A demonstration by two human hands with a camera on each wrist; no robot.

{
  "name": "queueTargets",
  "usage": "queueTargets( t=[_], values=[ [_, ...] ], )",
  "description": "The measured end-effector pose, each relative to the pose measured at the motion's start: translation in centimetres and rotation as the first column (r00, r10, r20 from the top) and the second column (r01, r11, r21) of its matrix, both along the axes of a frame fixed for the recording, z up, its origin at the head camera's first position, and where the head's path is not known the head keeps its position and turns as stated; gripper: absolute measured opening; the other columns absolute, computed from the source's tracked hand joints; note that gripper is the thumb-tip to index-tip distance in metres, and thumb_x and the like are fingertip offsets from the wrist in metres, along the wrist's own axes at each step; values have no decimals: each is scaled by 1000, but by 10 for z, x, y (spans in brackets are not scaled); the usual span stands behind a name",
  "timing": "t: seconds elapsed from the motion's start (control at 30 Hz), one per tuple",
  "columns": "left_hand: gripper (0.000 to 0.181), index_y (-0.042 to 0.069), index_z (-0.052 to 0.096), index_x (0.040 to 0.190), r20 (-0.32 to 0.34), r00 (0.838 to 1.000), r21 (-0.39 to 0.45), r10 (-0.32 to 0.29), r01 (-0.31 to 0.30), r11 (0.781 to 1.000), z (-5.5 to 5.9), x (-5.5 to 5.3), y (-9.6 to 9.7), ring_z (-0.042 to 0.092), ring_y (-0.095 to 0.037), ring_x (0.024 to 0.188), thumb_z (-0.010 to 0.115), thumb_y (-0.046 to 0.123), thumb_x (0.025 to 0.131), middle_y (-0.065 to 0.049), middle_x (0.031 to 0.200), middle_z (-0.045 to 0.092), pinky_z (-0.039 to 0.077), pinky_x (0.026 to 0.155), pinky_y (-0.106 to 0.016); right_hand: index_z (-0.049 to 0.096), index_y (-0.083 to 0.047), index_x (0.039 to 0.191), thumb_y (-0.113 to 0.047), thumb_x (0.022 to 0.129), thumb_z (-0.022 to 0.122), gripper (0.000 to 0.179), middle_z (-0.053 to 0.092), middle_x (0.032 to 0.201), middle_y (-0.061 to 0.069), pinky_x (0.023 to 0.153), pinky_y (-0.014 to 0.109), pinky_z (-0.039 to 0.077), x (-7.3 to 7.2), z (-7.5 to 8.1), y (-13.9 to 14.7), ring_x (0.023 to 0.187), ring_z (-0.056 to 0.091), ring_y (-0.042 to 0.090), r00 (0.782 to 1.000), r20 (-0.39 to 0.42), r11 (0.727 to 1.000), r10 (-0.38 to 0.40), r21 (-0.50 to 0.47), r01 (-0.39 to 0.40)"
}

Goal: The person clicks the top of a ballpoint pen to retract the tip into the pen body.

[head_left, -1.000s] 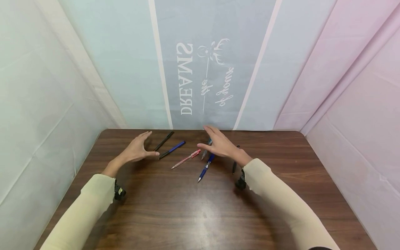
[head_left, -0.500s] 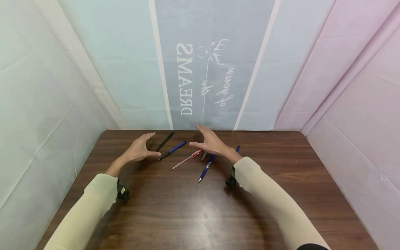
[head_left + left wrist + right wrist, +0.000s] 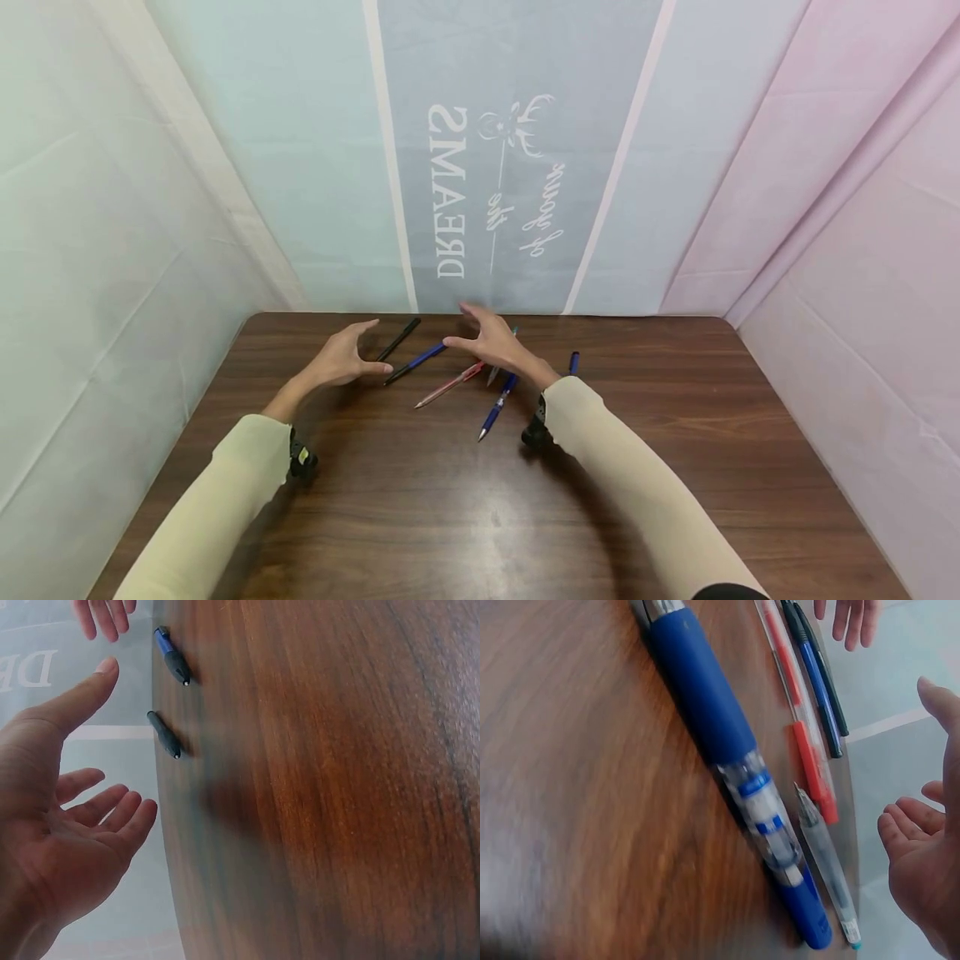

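— Where is the room to move?
— On the near side: the table (image 3: 420,500) stretches from the red pen (image 3: 450,385) toward the person. At the far edge the printed cloth (image 3: 517,287) stands right up against the wood, and the black pen (image 3: 399,340) reaches nearly to it
— And the hands?
— Both spread, thumb well apart from fingers. The left hand (image 3: 341,358) is beside the black pen, the right hand (image 3: 491,340) over the clear pen (image 3: 827,862) in the head view
— What can't you make out?
— The right hand hides part of the clear pen there, the right sleeve (image 3: 600,425) most of a blue-ended pen (image 3: 574,362), and the left hand the black pen's lower end. The right thumb overlaps the end of the blue-and-black pen (image 3: 416,364); whether they touch, I can't tell
— Which way do they point?
— The red pen and the blue-and-black pen slant roughly alike, tips near and left. The dark blue pen (image 3: 497,407) lies steeper, tip toward the person, the clear pen's long axis close to its own
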State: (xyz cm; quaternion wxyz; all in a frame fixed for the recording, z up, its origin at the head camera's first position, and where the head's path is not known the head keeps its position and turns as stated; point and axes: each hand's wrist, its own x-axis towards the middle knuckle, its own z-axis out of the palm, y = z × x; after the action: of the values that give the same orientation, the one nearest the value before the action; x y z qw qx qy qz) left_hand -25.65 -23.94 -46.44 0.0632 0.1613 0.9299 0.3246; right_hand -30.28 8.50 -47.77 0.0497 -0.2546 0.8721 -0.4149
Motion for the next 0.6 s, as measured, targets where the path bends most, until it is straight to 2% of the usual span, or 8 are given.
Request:
queueTargets(
  t=[0.23, 0.4, 0.6],
  values=[
    [93, -8, 36, 159, 11, 1000, 28, 26, -26, 999, -4, 2, -1, 53, -54, 135, 87, 27, 91, -35, 156, 44, 49, 109, -64, 37, -1, 162, -44, 98, 77, 87, 45, 163, 18, 117, 47, 47, -4, -8, -14, 145, 52, 37, 1000, 18, 1000, 17, -17, -17],
    [88, -9, 38, 157, 14, 999, 54, 37, -37, 998, -4, -1, 1, 53, -53, 136, 87, 24, 91, -34, 152, 50, 47, 111, -64, 39, -2, 162, -46, 97, 77, 88, 48, 162, 16, 117, 45, 47, -8, -8, -22, 143, 54, 34, 1000, 22, 1000, -8, -6, 8],
    [85, -9, 40, 156, 36, 998, 63, 48, -50, 997, -3, -4, 5, 51, -52, 138, 87, 21, 91, -33, 151, 51, 44, 114, -63, 39, -4, 162, -46, 96, 78, 88, 50, 161, 17, 117, 46, 47, -12, -6, -31, 144, 53, 34, 998, 56, 1000, 0, -24, 1]
  ],
)
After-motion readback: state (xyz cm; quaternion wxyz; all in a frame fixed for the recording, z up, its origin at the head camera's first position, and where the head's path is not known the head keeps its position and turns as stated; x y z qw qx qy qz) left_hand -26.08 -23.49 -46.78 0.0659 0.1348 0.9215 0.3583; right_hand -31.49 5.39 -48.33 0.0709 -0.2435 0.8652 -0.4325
